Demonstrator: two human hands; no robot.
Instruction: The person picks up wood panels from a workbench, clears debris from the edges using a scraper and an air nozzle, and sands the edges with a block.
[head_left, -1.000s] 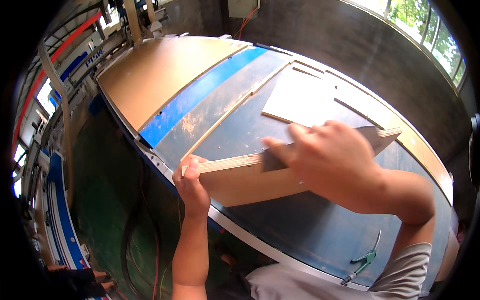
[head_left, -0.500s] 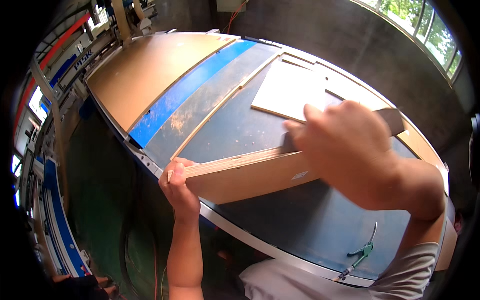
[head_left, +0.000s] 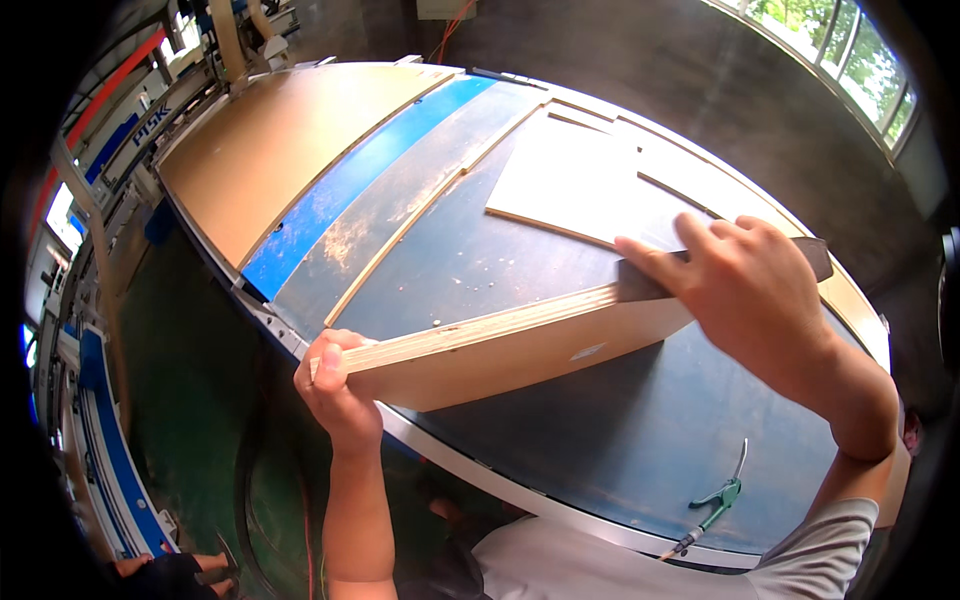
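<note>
A plywood board [head_left: 510, 350] is held tilted up over the dark table top, its layered edge facing up. My left hand [head_left: 338, 385] is closed around the board's left end, thumb over the corner. In my right hand [head_left: 745, 285] is a flat dark grey bar [head_left: 640, 282], file-like in shape, gripped from above. The near end of this bar rests on or just over the board's upper edge, towards the right. Its other end sticks out beyond my fingers. My right hand hides the bar's middle and the board's far right end.
White panels [head_left: 560, 185] lie behind the board. Beyond a blue strip [head_left: 375, 180], a large tan sheet [head_left: 300, 150] covers the table's left part. A green air blow gun [head_left: 720, 500] lies by the near edge. Another person's feet [head_left: 205, 570] show at lower left.
My right hand and the bar have moved right along the board's edge, and the hand is less blurred. My left hand keeps its hold. The whole view has shifted slightly.
</note>
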